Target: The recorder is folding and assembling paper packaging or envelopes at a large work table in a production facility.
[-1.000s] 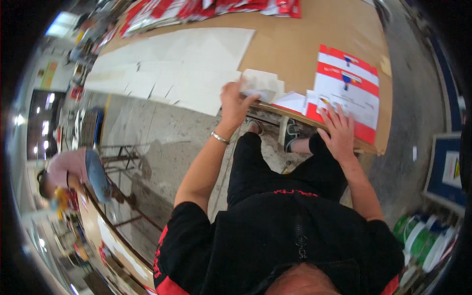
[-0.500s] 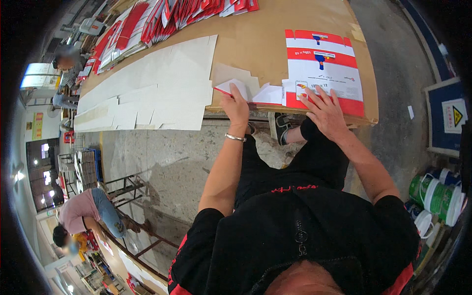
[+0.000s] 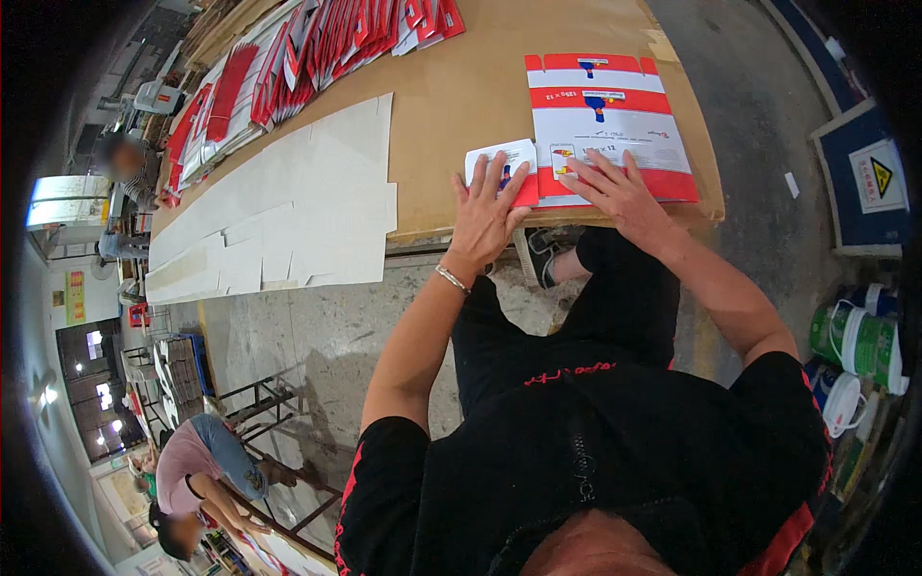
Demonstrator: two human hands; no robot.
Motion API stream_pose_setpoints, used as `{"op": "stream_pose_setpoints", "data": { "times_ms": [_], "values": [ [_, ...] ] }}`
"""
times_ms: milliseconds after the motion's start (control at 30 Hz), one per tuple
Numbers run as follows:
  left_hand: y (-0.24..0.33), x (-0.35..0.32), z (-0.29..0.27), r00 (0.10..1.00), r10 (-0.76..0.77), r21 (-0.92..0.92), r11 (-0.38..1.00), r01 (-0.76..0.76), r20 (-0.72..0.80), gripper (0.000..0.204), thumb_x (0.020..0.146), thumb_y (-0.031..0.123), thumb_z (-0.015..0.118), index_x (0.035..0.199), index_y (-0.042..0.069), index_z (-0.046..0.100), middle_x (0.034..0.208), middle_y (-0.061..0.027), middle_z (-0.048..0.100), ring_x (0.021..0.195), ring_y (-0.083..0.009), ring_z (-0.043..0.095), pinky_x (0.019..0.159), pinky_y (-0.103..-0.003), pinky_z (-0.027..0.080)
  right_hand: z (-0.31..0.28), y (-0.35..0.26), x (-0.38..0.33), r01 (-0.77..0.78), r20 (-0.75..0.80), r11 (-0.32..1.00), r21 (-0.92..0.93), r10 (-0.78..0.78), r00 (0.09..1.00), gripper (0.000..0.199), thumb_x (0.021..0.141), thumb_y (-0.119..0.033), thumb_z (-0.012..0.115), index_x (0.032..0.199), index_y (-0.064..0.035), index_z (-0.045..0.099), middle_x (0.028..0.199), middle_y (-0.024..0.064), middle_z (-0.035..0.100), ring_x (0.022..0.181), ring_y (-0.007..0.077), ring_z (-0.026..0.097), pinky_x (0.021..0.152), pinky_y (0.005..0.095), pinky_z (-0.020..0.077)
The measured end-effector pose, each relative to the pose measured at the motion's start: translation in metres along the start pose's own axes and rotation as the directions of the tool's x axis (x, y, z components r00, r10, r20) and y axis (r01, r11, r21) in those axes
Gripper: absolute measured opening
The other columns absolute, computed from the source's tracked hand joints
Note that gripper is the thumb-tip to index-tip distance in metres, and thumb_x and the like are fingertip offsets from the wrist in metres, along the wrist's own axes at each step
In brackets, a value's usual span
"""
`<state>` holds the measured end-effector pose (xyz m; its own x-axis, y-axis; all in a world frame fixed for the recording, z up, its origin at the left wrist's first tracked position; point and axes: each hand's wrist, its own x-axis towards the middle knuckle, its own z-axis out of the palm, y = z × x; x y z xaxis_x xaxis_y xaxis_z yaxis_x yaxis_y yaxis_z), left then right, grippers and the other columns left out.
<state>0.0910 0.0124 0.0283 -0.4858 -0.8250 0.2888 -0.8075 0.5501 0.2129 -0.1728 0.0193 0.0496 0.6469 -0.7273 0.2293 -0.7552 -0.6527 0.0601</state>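
A red and white printed cardboard carton blank (image 3: 653, 144) lies flat near the table's right front corner. My right hand (image 3: 622, 197) rests on its lower part with fingers spread. Just left of the main panel is a smaller red and white panel (image 3: 514, 154), with a bit of blue print showing. My left hand (image 3: 485, 221) lies flat over this panel, fingers apart, a bracelet on the wrist. Both hands are open and press from above. The hands partly cover the join between the two panels, so I cannot tell how it runs there.
Plain white cardboard sheets (image 3: 327, 202) lie overlapping to the left, past the front edge. Behind them are piled red and white folded cartons (image 3: 336, 43). Paint-type buckets (image 3: 850, 336) and a blue board (image 3: 869, 182) stand right. Two co-workers (image 3: 206, 456) are at the left.
My left hand has gone from pinching a white folded flap to lying flat on the small panel, whose printed side now shows. My right hand stays on the carton blank. The view has shifted.
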Motion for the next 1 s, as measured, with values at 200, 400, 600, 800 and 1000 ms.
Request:
{"op": "stream_pose_setpoints", "data": {
  "times_ms": [200, 400, 600, 800, 1000],
  "values": [
    [0.001, 0.005, 0.002, 0.996, -0.034, 0.135, 0.991, 0.023, 0.079, 0.056, 0.095, 0.049, 0.042, 0.146, 0.027, 0.035, 0.152, -0.0139, 0.025, 0.139, -0.0389, 0.023, 0.102, -0.07, 0.019, 0.006, -0.005, -0.01, -0.008, 0.013, 1.0, -0.016, 0.009, 1.0, 0.052, 0.091, -0.011, 0.048, 0.141, -0.0227, 0.041, 0.147, 0.0023, 0.038, 0.136, 0.0273, 0.033, 0.103, 0.0647, 0.0286],
    [0.002, 0.003, 0.001, 0.993, -0.043, 0.154, 0.988, 0.025, 0.114, 0.054, 0.095, 0.049, 0.042, 0.145, 0.028, 0.036, 0.152, -0.0145, 0.025, 0.138, -0.0401, 0.023, 0.101, -0.071, 0.018, 0.01, -0.006, -0.013, 0.007, 0.029, 1.0, 0.029, -0.008, 1.0, 0.054, 0.089, -0.01, 0.048, 0.141, -0.0213, 0.041, 0.147, 0.0023, 0.038, 0.137, 0.0268, 0.032, 0.106, 0.065, 0.0238],
    [0.007, 0.0, 0.002, 0.988, -0.078, 0.13, 0.99, 0.061, 0.132, 0.054, 0.096, 0.049, 0.041, 0.145, 0.026, 0.036, 0.154, -0.0136, 0.023, 0.14, -0.0394, 0.021, 0.102, -0.071, 0.016, 0.012, 0.002, -0.021, 0.038, 0.053, 0.988, 0.149, -0.046, 0.998, 0.055, 0.085, -0.011, 0.052, 0.14, -0.016, 0.044, 0.147, 0.0034, 0.039, 0.139, 0.0257, 0.03, 0.11, 0.0638, 0.0143],
    [0.006, 0.009, 0.016, 0.972, -0.2, -0.042, 0.978, 0.206, 0.119, 0.063, 0.087, 0.051, 0.057, 0.14, 0.019, 0.045, 0.152, -0.0128, 0.026, 0.143, -0.0368, 0.015, 0.102, -0.073, 0.012, 0.009, -0.002, -0.02, -0.008, 0.035, 0.959, 0.282, -0.002, 0.999, 0.056, 0.083, -0.015, 0.059, 0.138, -0.0137, 0.045, 0.147, 0.0037, 0.039, 0.14, 0.025, 0.029, 0.113, 0.0598, 0.01],
    [-0.012, 0.077, 0.015, 0.925, -0.355, -0.08, 0.927, 0.367, 0.136, 0.079, 0.075, 0.052, 0.07, 0.141, 0.017, 0.043, 0.153, -0.0134, 0.027, 0.142, -0.0364, 0.018, 0.105, -0.071, 0.012, -0.008, 0.0, -0.008, 0.012, 0.0, 0.946, 0.325, -0.012, 1.0, 0.054, 0.082, -0.019, 0.064, 0.133, -0.0111, 0.049, 0.142, 0.0058, 0.045, 0.135, 0.0245, 0.037, 0.111, 0.0584, 0.0174]
  ]
}}
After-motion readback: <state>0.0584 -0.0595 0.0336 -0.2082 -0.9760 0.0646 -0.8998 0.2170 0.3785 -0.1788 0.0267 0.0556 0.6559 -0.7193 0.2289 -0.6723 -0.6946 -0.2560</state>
